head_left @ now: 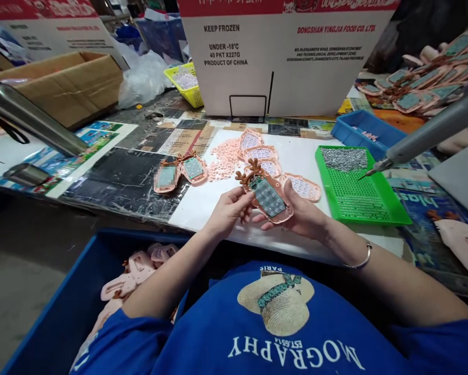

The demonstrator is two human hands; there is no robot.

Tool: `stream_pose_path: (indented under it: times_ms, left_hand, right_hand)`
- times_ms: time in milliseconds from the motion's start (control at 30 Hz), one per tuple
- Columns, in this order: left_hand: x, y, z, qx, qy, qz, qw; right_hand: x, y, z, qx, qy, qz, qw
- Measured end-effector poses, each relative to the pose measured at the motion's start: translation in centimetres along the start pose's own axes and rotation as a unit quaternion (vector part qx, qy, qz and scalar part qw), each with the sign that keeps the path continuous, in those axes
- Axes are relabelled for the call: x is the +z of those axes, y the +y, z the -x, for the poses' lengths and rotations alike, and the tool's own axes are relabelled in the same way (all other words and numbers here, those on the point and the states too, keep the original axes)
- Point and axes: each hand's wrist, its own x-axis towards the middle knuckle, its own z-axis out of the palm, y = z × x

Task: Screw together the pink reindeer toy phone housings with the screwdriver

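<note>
Above the white work sheet (190, 200), both hands hold a pink toy phone shell (270, 197) with brown antlers and a greenish-grey keypad panel inside. My left hand (231, 208) pinches its left edge near the antlers. My right hand (306, 211) grips the right edge and lower end, thumb on top, some fingers stretched beneath. Just beyond lie several pink shells with white keypads (260, 153), another white-keypad shell (302, 186) close to my right hand, and loose small pink buttons (224, 156). Two antlered shells with green panels (193, 169) rest to the left.
A green tray (370, 192) of small metal screws (345, 158) stands right, under an electric screwdriver (409, 135). Behind it is a blue tray (368, 133). A large carton (288, 62) stands at the back. A blue bin (62, 307) holding pink shells is lower left.
</note>
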Motion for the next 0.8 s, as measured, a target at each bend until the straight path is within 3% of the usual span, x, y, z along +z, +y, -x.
stream_pose_path:
  times_ms: [133, 267, 367, 467, 567, 667, 800]
  left_hand:
    - [2.7, -0.7, -1.4, 0.035, -0.024, -0.047, 0.998]
    - [3.4, -1.5, -2.6, 0.071, 0.021, -0.088, 0.993]
    - [3.1, -2.1, -2.7, 0.072, 0.022, -0.102, 0.992]
    - [2.7, -2.2, -2.5, 0.055, 0.019, -0.095, 0.994]
    - [2.7, -2.2, -2.4, 0.055, 0.012, -0.094, 0.994]
    - [2.7, -2.2, -2.4, 0.065, 0.005, -0.098, 0.993]
    - [2.7, -2.2, -2.4, 0.071, 0.001, -0.093, 0.993]
  right_hand:
    - [-2.8, -0.6, 1.8, -0.028, 0.04, 0.077, 0.996]
    - [-6.0, -1.8, 2.6, -0.069, 0.113, 0.187, 0.973]
    - [-8.1, -2.1, 2.6, -0.098, 0.169, 0.313, 0.929]
    - [-9.8, -1.8, 2.6, -0.106, 0.208, 0.464, 0.855]
    - [-10.8, -1.5, 2.6, -0.113, 0.203, 0.567, 0.79]
    - [-11.1, -1.6, 2.5, -0.103, 0.172, 0.625, 0.754]
    - [-10.8, -1.9, 2.2, -0.068, 0.137, 0.67, 0.726]
